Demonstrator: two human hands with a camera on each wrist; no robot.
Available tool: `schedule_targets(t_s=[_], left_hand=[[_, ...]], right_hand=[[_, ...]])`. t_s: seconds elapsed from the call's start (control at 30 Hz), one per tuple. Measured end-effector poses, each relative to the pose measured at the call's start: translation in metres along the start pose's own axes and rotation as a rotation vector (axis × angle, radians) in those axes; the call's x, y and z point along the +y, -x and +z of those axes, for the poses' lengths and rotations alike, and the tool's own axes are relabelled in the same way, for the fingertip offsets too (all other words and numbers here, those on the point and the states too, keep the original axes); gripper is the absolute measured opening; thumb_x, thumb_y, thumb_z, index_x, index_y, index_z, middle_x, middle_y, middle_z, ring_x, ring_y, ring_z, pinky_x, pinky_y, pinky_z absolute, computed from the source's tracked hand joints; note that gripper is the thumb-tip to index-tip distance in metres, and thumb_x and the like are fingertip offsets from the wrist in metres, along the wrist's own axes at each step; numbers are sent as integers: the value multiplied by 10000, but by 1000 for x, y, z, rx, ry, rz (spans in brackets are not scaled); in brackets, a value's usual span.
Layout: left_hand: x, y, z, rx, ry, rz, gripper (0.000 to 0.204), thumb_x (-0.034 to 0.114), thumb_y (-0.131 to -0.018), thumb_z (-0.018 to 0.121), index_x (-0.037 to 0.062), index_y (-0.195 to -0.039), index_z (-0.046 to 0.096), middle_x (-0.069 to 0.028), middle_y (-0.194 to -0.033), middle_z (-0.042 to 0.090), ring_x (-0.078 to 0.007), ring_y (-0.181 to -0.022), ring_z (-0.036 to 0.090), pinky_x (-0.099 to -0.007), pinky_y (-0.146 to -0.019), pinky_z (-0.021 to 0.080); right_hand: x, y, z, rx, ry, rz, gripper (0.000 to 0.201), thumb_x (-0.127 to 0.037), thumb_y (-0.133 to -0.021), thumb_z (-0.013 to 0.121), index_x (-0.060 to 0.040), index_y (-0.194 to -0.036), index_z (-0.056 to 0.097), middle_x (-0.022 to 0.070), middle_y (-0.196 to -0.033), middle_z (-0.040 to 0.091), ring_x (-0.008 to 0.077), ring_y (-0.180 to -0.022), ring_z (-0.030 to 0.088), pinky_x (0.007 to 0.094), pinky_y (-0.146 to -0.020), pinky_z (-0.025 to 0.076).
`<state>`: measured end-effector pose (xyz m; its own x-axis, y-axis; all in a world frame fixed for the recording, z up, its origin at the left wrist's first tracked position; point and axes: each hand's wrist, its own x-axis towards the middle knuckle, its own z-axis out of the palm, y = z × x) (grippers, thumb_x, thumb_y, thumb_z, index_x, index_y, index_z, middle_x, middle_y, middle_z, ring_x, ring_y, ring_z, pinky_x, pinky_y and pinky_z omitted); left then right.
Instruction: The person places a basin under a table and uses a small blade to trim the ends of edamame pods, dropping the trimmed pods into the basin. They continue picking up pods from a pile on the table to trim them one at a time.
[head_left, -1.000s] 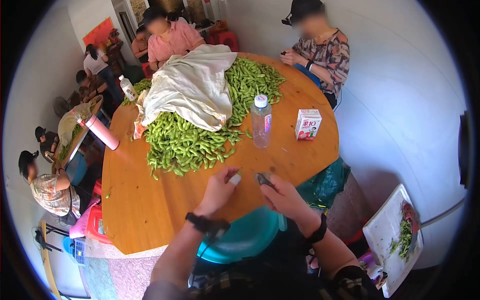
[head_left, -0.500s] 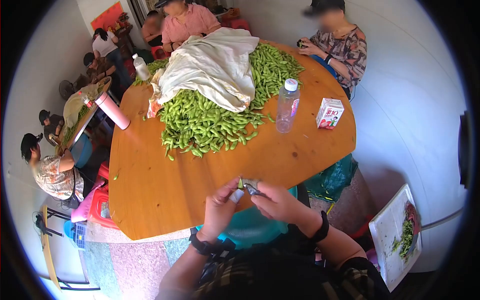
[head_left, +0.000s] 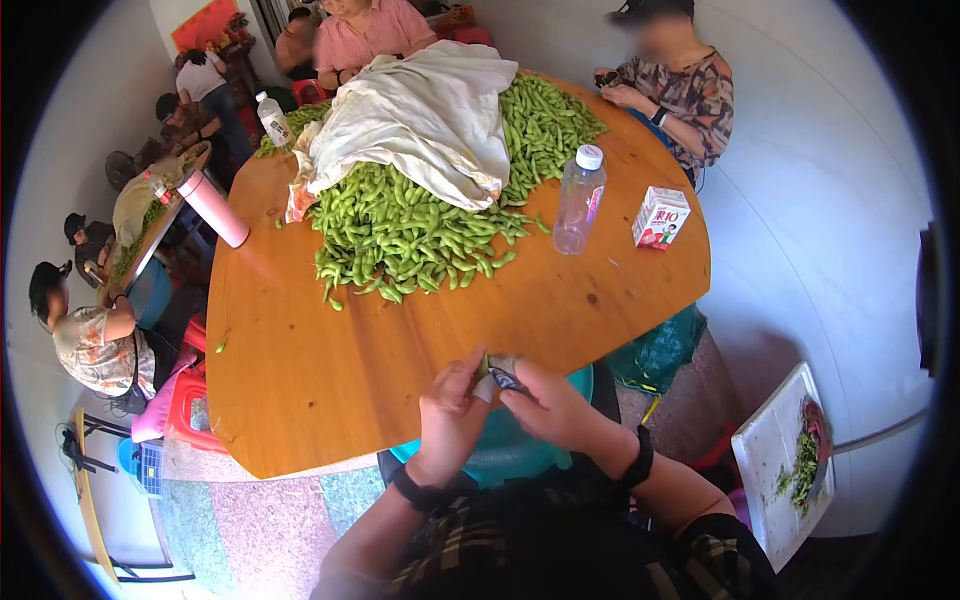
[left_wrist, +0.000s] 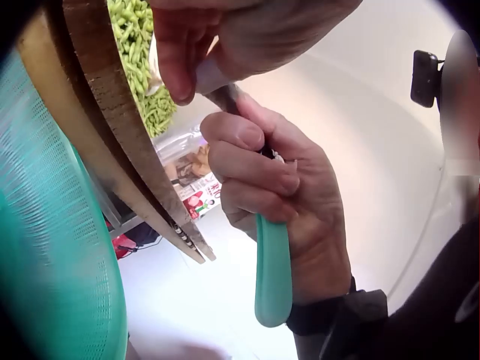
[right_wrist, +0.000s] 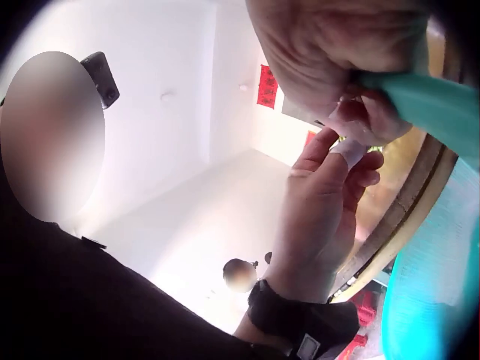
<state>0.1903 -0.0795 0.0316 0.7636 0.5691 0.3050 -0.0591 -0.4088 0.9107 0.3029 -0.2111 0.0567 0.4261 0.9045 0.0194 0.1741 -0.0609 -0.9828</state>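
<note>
At the near edge of the round wooden tabletop, the person's left hand pinches a single green pod between thumb and a taped fingertip. The right hand has its fingers curled round a small cutter with a teal handle, its dark blade end touching the pod. Both hands meet just over the tabletop's rim, above a teal mesh basket set below that edge; what it holds cannot be seen.

Across the middle and far side of the tabletop lies one large heap of green pods, half covered by a pale cloth. Toward the right edge stand one clear plastic bottle, seemingly empty, and one small drink carton. A second bottle stands at the far left edge, and one pink flask lies over the left rim. Beyond the tabletop's right side, a white tray carries a small pile of green pods.
</note>
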Motion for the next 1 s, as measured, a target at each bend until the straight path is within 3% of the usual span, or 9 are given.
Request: schedule_targets(t_s=[0.07,0.13,0.17,0.27,0.37,0.43,0.73,0.93,1.0], left_hand=[[-5,2,3,4,98,-53,356,-62,-911,625,-12,-1264,612,-81,-967,638,-133,-840,653,-269,-729,579],[-10,5,6,8,195,-106,343,-65,-908,626,-19,-1248,615,-83,-965,642,-136,-848,659,-270,-741,582],[-12,6,7,24,214,-127,322,-61,-909,629,-19,-1228,621,-83,-962,646,-139,-860,665,-272,-745,581],[-13,6,8,43,196,-156,282,-52,-915,629,-19,-1195,629,-80,-948,658,-141,-880,673,-279,-750,581],[-15,4,7,26,226,-204,270,-40,-926,623,-15,-1195,629,-66,-929,670,-134,-880,672,-278,-750,579],[-16,2,4,0,299,-248,277,-32,-933,619,-11,-1209,627,-56,-920,674,-127,-872,669,-275,-750,578],[-10,-20,-20,-272,478,-504,332,63,-990,567,31,-1320,587,-45,-987,684,-77,-772,600,-208,-692,496],[-14,-39,-28,-381,938,-720,312,59,-989,549,-14,-1291,566,-65,-1029,680,-98,-779,610,-214,-703,496],[-4,-39,-21,-335,673,-565,302,84,-997,549,-19,-1280,567,-62,-977,684,-95,-747,613,-214,-681,501]], right_hand=[[8,-1,7,17,-20,30,161,-105,-969,546,11,-1077,522,158,-857,610,205,-771,595,352,-703,474],[23,-7,19,177,30,-267,242,-107,-977,528,-13,-1200,529,-6,-781,554,64,-635,504,247,-570,420],[26,-4,19,182,30,-263,242,-107,-977,528,-13,-1200,529,-6,-781,554,64,-635,504,247,-570,420],[12,0,15,117,-83,-53,259,-81,-968,536,1,-1214,518,145,-952,647,201,-847,615,349,-777,496],[14,-1,14,147,-31,-71,265,-86,-975,531,-17,-1231,522,86,-876,630,154,-752,595,309,-695,494],[13,-2,10,79,-266,132,255,-147,-962,550,-39,-1192,538,-27,-757,500,57,-633,457,241,-561,382],[13,-6,-8,3,-472,335,205,-162,-975,536,-80,-1163,541,-28,-691,453,56,-491,413,226,-399,319],[2,-14,-28,-82,-528,406,192,-155,-967,540,-70,-1139,547,-27,-695,473,49,-490,423,228,-410,332],[12,-18,-21,-14,-311,266,188,-142,-961,543,-52,-1126,545,18,-708,517,110,-500,475,269,-441,376]])
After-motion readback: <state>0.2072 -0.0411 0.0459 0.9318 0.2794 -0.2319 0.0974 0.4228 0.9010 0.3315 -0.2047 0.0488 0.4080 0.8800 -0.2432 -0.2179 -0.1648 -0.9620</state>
